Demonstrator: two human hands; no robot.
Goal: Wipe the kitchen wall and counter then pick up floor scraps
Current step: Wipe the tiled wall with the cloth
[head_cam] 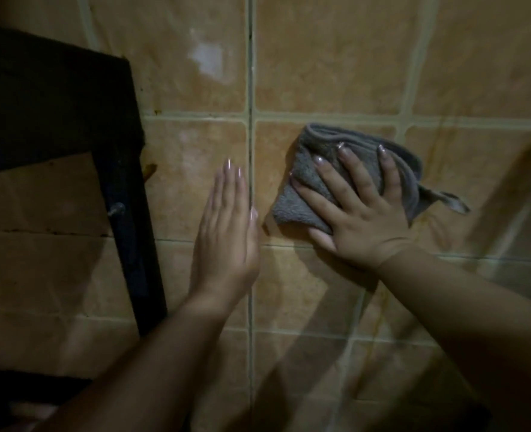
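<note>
Two bare hands are reaching up against the tiled wall (335, 73) in dim light. The right hand (356, 210) is lying flat with its fingers (348, 163) spread wide, pressing a folded grey cloth (295, 201) against the tiles; it is not clenched around the fabric but pinning it under the palm and fingers. Most of the cloth is showing to the left of and above that hand, its hemmed edge curving over the fingertips, while a small loose tag or corner is sticking out to the right of the knuckles.

The left hand (226, 226) is resting beside it with nothing in it, fingers straight and held together, pointing upward; whether it is touching the wall or hovering just off it is hard to tell. A dark vertical grout line (251, 88) is running between the two hands, just at the left hand's thumb side. The cloth is sitting just below a pale horizontal grout line and to the right of that vertical one.

Left of the empty hand, a black frame (127, 213) is standing against the wall, with a small metal knob or screw on it. Above the left hand, a pale smudge or reflection (209, 59) is showing on an upper tile. Both forearms are entering from the bottom edge.
</note>
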